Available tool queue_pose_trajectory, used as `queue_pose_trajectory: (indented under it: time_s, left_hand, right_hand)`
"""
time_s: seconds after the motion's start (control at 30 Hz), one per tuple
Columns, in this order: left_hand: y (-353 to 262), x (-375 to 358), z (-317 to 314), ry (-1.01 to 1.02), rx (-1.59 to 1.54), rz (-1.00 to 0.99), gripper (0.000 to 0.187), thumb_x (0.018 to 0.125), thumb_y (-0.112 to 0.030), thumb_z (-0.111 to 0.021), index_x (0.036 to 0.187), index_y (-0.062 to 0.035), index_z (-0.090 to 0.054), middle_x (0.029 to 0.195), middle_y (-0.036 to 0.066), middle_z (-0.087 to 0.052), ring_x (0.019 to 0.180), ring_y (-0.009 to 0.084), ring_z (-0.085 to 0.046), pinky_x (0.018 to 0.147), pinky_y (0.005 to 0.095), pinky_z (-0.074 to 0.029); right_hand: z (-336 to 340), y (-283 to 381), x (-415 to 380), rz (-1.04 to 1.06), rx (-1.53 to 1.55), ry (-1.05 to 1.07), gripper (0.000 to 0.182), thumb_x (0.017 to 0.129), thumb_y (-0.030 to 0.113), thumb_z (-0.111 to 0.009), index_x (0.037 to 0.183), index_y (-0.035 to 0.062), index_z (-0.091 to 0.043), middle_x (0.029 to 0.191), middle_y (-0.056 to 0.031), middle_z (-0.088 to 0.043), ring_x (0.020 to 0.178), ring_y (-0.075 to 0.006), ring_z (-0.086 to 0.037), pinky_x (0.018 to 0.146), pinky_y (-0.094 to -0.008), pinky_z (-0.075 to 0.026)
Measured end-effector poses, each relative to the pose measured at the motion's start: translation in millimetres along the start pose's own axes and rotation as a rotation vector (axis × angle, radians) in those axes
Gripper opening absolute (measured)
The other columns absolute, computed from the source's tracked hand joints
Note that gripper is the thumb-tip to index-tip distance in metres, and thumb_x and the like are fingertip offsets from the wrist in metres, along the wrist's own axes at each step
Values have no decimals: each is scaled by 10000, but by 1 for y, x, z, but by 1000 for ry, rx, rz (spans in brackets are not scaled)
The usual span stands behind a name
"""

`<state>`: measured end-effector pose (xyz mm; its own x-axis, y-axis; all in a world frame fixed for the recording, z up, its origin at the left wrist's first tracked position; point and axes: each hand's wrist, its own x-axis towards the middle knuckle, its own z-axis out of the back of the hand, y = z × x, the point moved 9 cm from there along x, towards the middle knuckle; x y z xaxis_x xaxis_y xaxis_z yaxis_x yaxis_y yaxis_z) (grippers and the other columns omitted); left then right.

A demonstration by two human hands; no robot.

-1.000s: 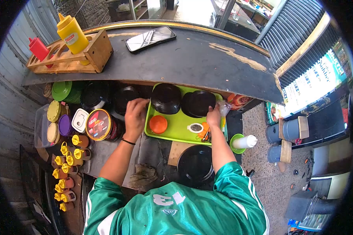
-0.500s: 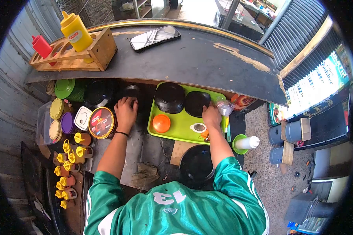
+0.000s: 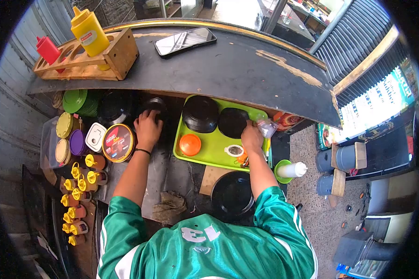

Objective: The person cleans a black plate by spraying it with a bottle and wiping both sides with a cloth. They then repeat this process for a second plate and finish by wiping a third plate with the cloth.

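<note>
The lime-green plastic tray (image 3: 209, 148) lay on the dark bench (image 3: 172, 174) under the overhanging black counter shelf (image 3: 237, 65), and everything else sat around it. At the tray's far right corner the right hand (image 3: 251, 137) rested on the rim of a black shallow bowl (image 3: 232, 122), its fingers curled over the edge; just left of that bowl on the tray stood a stack of black round bowls (image 3: 200, 114). Left of the tray, back under the shelf, the left hand (image 3: 147, 128) had its fingers closed over a small black round lid or pot (image 3: 154, 105), though the grip itself could not be made out in the shadow. Judging by this, both hands had reached their dishes but neither dish was lifted clear, so the moving remained to be done. On the tray's near side sat an orange round lid (image 3: 189, 144) and a small clear-lidded cup (image 3: 234, 150); a large black pan (image 3: 232, 194) stood in front of the tray. Left of the tray, a red-labelled round tin (image 3: 118, 142), coloured jar lids (image 3: 70, 139) and yellow-capped squeeze bottles (image 3: 79, 186) crowded the left arm's path.
</note>
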<state>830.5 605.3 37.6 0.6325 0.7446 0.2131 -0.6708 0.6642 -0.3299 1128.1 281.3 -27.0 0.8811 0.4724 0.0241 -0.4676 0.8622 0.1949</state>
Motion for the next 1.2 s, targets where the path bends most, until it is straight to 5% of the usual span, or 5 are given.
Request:
queue_pose_trajectory:
  time_s: [0.17, 0.67, 0.87, 0.97, 1.2]
  left_hand:
    - [17, -3, -25, 98, 115, 20, 654, 885, -278, -769, 1496, -165, -563, 1597, 106, -502, 1502, 321, -429, 1231, 584, -312]
    - [-3, -12, -44, 284, 431, -243, 299, 968, -153, -593, 1218, -44, -715, 1344, 167, -707, 1213, 334, -695, 906, 446, -611]
    - [2, -18, -40, -261, 487, -389, 336, 963, -191, -599, 1254, -63, -710, 1437, 169, -652, 1202, 286, -687, 905, 425, -608]
    - [11, -6, -64, 139, 531, -276, 461, 928, -142, -623, 1381, -56, -633, 1422, 177, -635, 1204, 318, -666, 956, 441, -586]
    - [-19, -3, -4, -76, 434, -389, 172, 906, -154, -606, 1035, -113, -713, 970, 63, -736, 930, 247, -731, 774, 402, -589]
  right_hand:
    - [36, 20, -16, 86, 108, -224, 328, 990, 270, -592, 1264, 111, -676, 1189, -175, -729, 1067, -413, -714, 886, -536, -591]
    - [86, 75, -50, 112, 457, -234, 223, 990, 318, -646, 1020, 127, -756, 898, -206, -759, 869, -447, -728, 766, -542, -569]
    - [80, 90, -55, 146, 548, -140, 231, 1001, 346, -646, 1020, 143, -756, 871, -209, -754, 865, -451, -728, 764, -548, -573]
    - [73, 92, -59, 152, 543, -104, 229, 1001, 346, -654, 1023, 143, -757, 856, -204, -749, 854, -452, -725, 766, -544, -571]
    - [58, 95, -67, 153, 651, -18, 248, 998, 353, -662, 1024, 127, -760, 848, -198, -748, 850, -446, -722, 761, -526, -563]
